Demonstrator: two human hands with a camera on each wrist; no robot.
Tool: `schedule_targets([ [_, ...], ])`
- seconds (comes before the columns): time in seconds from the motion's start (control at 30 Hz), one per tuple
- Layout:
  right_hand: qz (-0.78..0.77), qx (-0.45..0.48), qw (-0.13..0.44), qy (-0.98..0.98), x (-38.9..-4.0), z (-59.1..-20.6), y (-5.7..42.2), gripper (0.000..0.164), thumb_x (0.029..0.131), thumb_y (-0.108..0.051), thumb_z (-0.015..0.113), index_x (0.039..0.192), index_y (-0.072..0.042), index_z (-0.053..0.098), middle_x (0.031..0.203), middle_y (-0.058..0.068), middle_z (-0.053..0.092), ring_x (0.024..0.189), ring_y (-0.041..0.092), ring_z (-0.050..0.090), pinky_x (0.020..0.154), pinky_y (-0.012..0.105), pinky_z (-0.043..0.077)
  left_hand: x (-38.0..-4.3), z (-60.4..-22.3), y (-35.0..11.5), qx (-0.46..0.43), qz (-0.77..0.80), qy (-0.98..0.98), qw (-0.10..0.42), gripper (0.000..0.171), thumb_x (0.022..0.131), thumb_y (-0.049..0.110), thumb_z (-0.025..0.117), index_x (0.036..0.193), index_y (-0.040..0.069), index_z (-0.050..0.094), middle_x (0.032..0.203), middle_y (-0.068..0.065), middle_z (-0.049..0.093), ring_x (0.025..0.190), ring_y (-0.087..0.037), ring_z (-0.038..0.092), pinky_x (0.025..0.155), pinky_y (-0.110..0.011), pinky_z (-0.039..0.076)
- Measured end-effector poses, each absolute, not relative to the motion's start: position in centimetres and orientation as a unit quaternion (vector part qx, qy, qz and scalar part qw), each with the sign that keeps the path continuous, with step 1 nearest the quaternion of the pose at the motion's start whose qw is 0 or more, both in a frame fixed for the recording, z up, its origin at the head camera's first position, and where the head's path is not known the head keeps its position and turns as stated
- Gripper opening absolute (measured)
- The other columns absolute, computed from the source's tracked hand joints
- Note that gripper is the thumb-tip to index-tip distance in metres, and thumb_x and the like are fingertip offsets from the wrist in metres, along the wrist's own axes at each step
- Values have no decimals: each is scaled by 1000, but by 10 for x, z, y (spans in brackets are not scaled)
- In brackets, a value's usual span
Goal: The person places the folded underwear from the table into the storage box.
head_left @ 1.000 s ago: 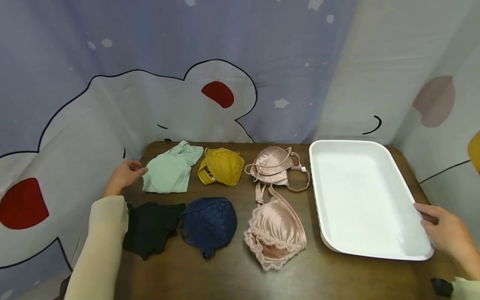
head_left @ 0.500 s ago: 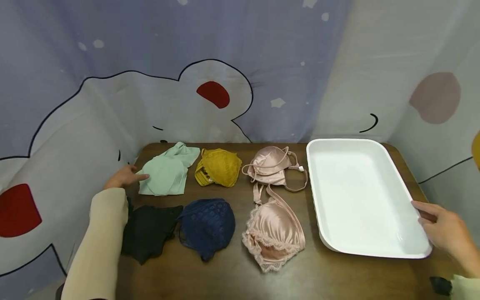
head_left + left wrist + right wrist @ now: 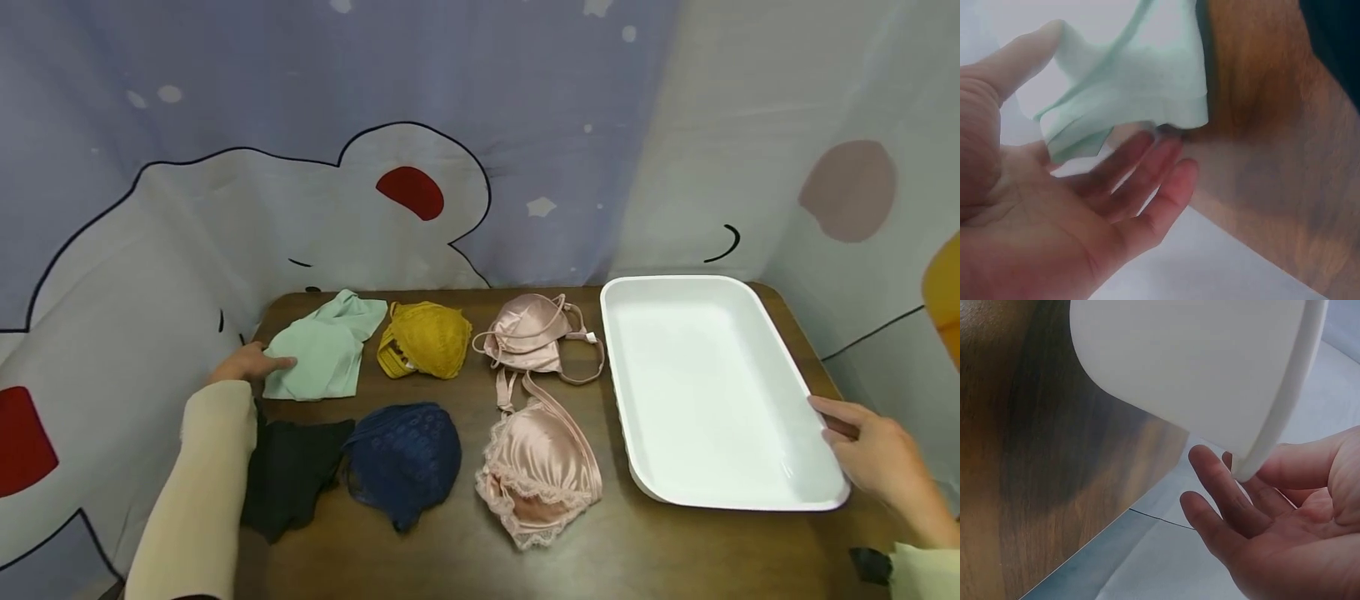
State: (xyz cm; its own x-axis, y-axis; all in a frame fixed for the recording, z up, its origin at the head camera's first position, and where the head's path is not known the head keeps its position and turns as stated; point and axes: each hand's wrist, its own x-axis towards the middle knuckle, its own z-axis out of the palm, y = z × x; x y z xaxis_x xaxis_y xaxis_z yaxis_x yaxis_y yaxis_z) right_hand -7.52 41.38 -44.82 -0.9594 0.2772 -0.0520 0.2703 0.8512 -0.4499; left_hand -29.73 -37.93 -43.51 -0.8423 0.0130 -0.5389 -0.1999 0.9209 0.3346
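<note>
My left hand (image 3: 246,364) pinches the left edge of a folded mint-green bra (image 3: 322,350). In the left wrist view the thumb lies over the mint-green fabric (image 3: 1154,81), with the index finger partly hidden beneath it and the other fingers loosely bent below. At the right, my right hand (image 3: 873,446) grips the right rim of a white plastic tray (image 3: 712,392). The right wrist view has the thumb on one side of the tray's rim (image 3: 1282,412) and fingers on the other. The tray's inside is bare.
A yellow bra (image 3: 431,340) and a pink bra (image 3: 528,333) lie along the back of the wooden table (image 3: 390,567). Nearer are a black garment (image 3: 288,475), a navy bra (image 3: 408,458) and a pink lace-edged bra (image 3: 540,467). A printed curtain (image 3: 555,150) borders the table.
My left hand has come down from just beside the mint-green bra and taken its left edge. The right hand keeps its hold on the tray. The whole head view has shifted slightly.
</note>
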Motion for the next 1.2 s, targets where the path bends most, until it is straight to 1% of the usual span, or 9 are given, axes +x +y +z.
schedule_targets([
  [0.13,236,-143,5,-961,-77,-449,412,43,90,2,53,132,8,46,125,42,38,103,59,40,71,60,39,-296,-437,-379,-77,196,937,277,97,92,49,49,137,-24,3,137,-46,11,123,-58,22,99,-60,28],
  [0.27,239,-149,5,-960,-77,-449,412,43,91,2,53,133,8,45,127,42,37,105,59,39,73,62,38,-297,-440,-378,-79,209,937,269,93,92,45,52,135,-25,10,128,-46,27,114,-55,37,92,-57,37],
  [0.33,241,-152,6,-959,-76,-449,412,43,91,2,53,133,7,45,128,42,36,106,60,38,75,64,37,-299,-442,-378,-73,208,938,267,89,92,43,54,131,-27,16,119,-44,36,106,-51,45,87,-54,42],
  [0.4,241,-153,6,-959,-76,-448,412,44,92,2,53,134,7,44,129,42,35,107,60,37,77,65,35,-300,-443,-376,-69,202,940,268,85,91,42,54,127,-29,22,112,-41,42,99,-48,49,83,-52,44],
  [0.5,240,-152,6,-959,-75,-448,411,44,92,2,53,134,7,44,130,42,34,108,60,36,78,66,34,-303,-444,-373,-65,184,943,270,82,92,39,54,125,-30,25,114,-42,40,101,-49,48,85,-52,43],
  [0.63,239,-156,2,-958,-74,-448,411,44,92,1,53,135,7,43,131,42,33,108,61,36,78,66,34,-305,-445,-366,-64,165,947,268,78,93,33,52,126,-31,23,124,-46,32,112,-54,40,92,-54,38],
  [0.7,240,-158,0,-958,-73,-447,411,45,92,1,53,136,6,43,131,42,33,108,61,35,78,66,34,-306,-446,-363,-66,156,949,266,76,93,32,52,126,-31,25,124,-46,32,113,-54,40,93,-54,38],
  [0.9,241,-161,-1,-957,-73,-448,411,44,93,0,52,136,6,43,131,42,33,109,61,35,79,67,33,-309,-449,-359,-79,151,951,259,73,91,30,54,123,-31,29,121,-45,37,110,-51,44,91,-52,40],
  [1.2,241,-162,0,-957,-73,-450,412,44,93,-1,53,135,6,44,130,42,34,108,60,37,79,66,34,-313,-455,-358,-93,159,953,242,73,90,28,57,124,-30,29,121,-45,37,110,-53,43,91,-53,40],
])
